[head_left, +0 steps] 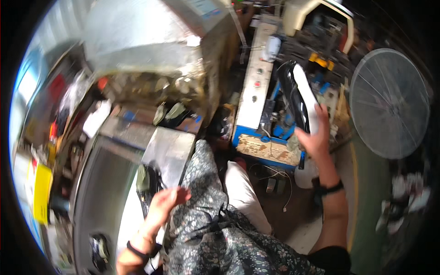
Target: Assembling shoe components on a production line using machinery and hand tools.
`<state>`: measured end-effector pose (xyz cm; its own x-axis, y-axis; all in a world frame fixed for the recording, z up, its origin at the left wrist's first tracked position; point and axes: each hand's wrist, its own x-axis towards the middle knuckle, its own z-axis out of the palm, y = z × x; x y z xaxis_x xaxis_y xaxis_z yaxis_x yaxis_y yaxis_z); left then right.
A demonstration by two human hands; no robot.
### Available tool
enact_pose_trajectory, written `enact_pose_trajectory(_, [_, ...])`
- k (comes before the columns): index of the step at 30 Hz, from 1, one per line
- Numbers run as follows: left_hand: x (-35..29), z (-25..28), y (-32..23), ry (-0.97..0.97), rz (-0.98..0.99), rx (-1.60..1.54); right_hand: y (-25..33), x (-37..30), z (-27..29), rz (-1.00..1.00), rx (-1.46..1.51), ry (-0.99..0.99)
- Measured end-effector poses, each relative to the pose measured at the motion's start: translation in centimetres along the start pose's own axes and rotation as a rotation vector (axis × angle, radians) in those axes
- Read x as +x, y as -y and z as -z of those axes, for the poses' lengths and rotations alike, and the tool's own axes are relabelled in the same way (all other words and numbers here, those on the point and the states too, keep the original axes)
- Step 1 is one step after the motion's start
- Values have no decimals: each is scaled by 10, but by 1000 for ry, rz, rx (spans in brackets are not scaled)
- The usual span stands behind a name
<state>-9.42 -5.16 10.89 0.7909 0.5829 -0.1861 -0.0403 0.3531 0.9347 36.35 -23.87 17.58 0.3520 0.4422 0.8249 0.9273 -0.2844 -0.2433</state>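
Observation:
My right hand grips a black shoe with a white sole by its near end, sole side turned right. The shoe is held above a cluttered blue-framed machine bench. My left hand is at lower left, loosely curled with its fingertips toward the right, and nothing shows in it. Beside that hand, a black shoe with an olive-green part sits at the edge of a metal plate. Another dark shoe rests on the grey conveyor belt.
Olive-and-black shoe pieces lie before a large metal hood. A white control panel with buttons runs along the bench. At right stands a round fan. A white cable trails on the floor; a yellow box is far left.

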Motion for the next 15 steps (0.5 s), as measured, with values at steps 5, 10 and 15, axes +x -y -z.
enact_pose_trajectory(5, [39, -16, -64, 355, 420, -621, 136, -49, -2, 438, 347, 221])
enact_pose_trajectory(10, [-6, 25, -50, 21, 468, -653, 168, -62, -67, 890, 278, 280])
enact_pose_trajectory(15, [22, 79, -61, -239, 165, -513, 170, -71, -94, 342, 470, 650])
